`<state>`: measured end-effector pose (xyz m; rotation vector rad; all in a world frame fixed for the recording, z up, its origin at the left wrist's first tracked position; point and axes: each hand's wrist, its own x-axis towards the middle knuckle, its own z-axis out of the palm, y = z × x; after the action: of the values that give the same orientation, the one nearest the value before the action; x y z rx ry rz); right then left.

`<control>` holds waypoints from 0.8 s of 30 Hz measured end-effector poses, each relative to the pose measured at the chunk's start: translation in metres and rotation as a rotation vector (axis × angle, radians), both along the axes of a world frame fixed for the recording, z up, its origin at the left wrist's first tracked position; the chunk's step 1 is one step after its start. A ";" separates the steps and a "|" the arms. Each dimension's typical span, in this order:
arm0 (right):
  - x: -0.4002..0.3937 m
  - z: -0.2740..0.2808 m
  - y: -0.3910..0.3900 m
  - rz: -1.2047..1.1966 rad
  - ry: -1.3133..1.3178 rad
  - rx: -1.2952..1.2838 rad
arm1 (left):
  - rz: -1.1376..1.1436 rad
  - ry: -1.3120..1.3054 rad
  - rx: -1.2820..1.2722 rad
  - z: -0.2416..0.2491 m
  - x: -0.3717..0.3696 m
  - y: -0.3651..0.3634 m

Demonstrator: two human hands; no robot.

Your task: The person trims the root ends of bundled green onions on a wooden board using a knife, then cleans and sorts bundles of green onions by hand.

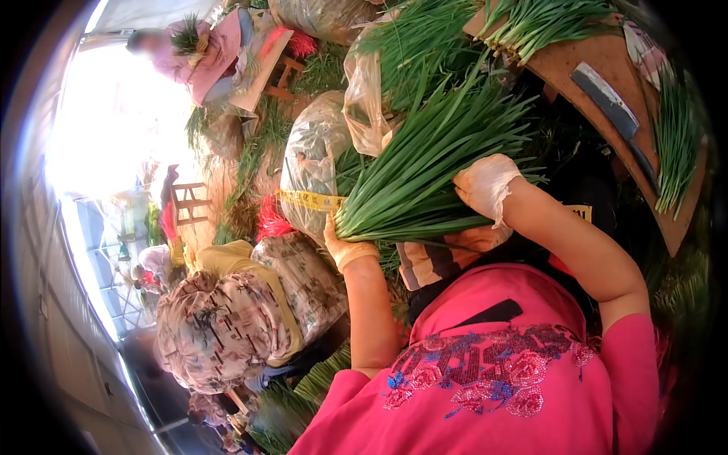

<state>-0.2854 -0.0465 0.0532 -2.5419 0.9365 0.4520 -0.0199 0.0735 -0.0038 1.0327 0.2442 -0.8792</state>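
A large bundle of garlic chives (436, 163) lies across my lap, its narrow end to the left and its long green leaves fanning to the upper right. My left hand (349, 246), in a thin glove, grips the narrow end, thumb up along its side. My right hand (489, 186), also in a thin pale glove, has its fingers curled against the leaves on the near side. A yellow printed strip (312, 199) stretches left from beside the narrow end, across a clear plastic bag (309, 152).
On the right, a wooden board (599, 106) bears a cleaver (607, 102) and more chives (675, 144). Loose greens (417, 45) lie beyond the bundle. A person in a patterned hat (220, 330) bends close on the left; another person in pink (208, 61) sits farther off near a small wooden stool (189, 203).
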 end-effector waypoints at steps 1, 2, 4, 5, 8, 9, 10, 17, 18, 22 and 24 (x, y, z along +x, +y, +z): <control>0.002 0.000 0.001 0.006 -0.005 0.004 | 0.009 -0.005 0.017 0.005 -0.003 -0.001; 0.005 -0.001 0.001 -0.048 -0.012 0.048 | 0.013 -0.010 0.016 0.006 -0.004 -0.002; 0.009 -0.001 0.002 -0.153 -0.028 0.136 | 0.022 -0.021 0.016 0.009 -0.005 -0.002; 0.007 -0.002 0.002 -0.025 -0.068 0.072 | 0.026 -0.022 0.020 0.012 -0.007 -0.002; 0.000 -0.004 0.003 0.218 -0.143 -0.061 | 0.041 -0.030 0.029 0.018 -0.012 -0.004; 0.003 -0.008 0.004 0.206 -0.141 -0.066 | 0.050 -0.039 0.031 0.018 -0.013 -0.004; 0.007 -0.014 0.005 0.195 -0.139 -0.071 | 0.059 -0.050 0.033 0.018 -0.013 -0.004; -0.011 0.037 0.038 -0.240 -0.530 0.833 | -0.075 0.039 -0.057 -0.011 0.019 0.003; -0.024 0.057 0.042 -0.155 -0.515 0.958 | -0.082 0.029 -0.065 -0.013 0.019 0.005; -0.089 0.053 0.046 -0.044 -0.612 0.636 | -0.094 -0.010 -0.149 -0.028 0.030 0.005; -0.108 0.069 0.031 -0.085 -0.267 0.016 | -0.093 -0.075 -0.156 -0.033 0.034 0.003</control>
<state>-0.3936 -0.0160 0.1222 -2.4585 0.9295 0.0915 0.0144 0.0768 -0.0366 0.9351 0.0632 -0.9265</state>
